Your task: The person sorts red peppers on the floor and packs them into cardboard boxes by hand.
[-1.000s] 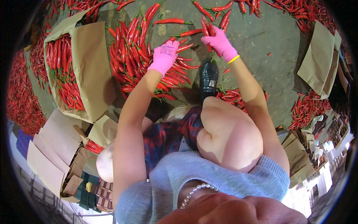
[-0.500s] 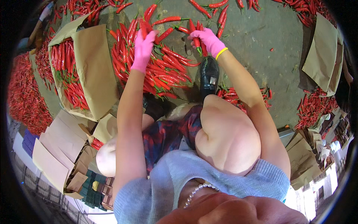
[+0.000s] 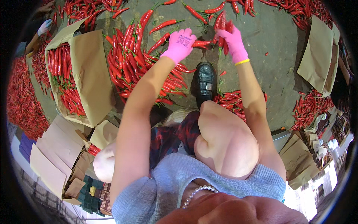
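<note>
Both my hands wear pink gloves. My left hand (image 3: 181,45) is closed above the right edge of the big chili pile (image 3: 126,71), fingers curled down. A red chili pepper (image 3: 201,43) sticks out from its fingers toward the right. My right hand (image 3: 234,43), farther right, is wrapped round a small bunch of red chili peppers (image 3: 223,25), some with tips hanging below the fingers. Between my hands and me, my black shoe (image 3: 205,83) stands on the floor. Loose chilies (image 3: 166,25) lie just beyond my left hand.
At left an open paper-lined box (image 3: 91,71) holds stacked chilies. A smaller chili heap (image 3: 233,102) lies beside my right knee. Brown paper (image 3: 319,56) stands at the right. Another person's gloved hand (image 3: 44,27) shows at the far left, near a large chili heap (image 3: 24,97).
My left hand has moved right, off the pile, and no longer shows the chilies it held upright. My right hand has shifted right and slightly farther away with its bunch.
</note>
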{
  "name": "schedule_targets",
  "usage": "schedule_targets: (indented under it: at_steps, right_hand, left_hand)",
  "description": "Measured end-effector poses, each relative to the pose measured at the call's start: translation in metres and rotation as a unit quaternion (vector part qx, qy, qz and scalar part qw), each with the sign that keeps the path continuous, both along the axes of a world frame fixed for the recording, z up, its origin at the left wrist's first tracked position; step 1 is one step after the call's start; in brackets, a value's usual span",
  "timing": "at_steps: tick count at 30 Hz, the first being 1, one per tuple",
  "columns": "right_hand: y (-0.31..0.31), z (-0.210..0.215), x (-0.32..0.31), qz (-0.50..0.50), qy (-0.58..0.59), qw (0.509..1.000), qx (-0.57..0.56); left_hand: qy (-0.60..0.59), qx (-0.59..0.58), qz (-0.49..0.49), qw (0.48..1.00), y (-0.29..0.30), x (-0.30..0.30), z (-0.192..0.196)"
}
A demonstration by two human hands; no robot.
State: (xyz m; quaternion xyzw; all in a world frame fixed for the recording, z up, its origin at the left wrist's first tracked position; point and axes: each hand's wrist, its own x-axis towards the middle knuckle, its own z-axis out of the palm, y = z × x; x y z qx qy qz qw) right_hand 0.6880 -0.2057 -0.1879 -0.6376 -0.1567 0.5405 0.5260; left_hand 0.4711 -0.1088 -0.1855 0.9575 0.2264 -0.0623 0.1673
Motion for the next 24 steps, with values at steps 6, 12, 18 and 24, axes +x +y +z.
schedule_targets:
  at_steps: [6,12,18,24]
  right_hand:
    - [0.101,0.031,-0.122,0.398,-0.415,0.815,0.069]
    - [0.109,-0.014,-0.17,0.567,-0.567,0.59,0.095]
    - [0.143,-0.013,-0.132,0.423,-0.732,0.484,0.227]
    - [0.125,-0.014,-0.119,0.552,-0.619,0.549,0.102]
  left_hand:
    - [-0.001,-0.155,-0.07,0.985,0.015,-0.097,0.096]
    - [-0.197,-0.245,0.396,0.863,0.06,-0.169,0.063]
    - [-0.204,-0.338,0.54,0.744,0.092,-0.137,0.008]
    - [-0.268,-0.45,0.584,0.62,0.07,-0.176,-0.002]
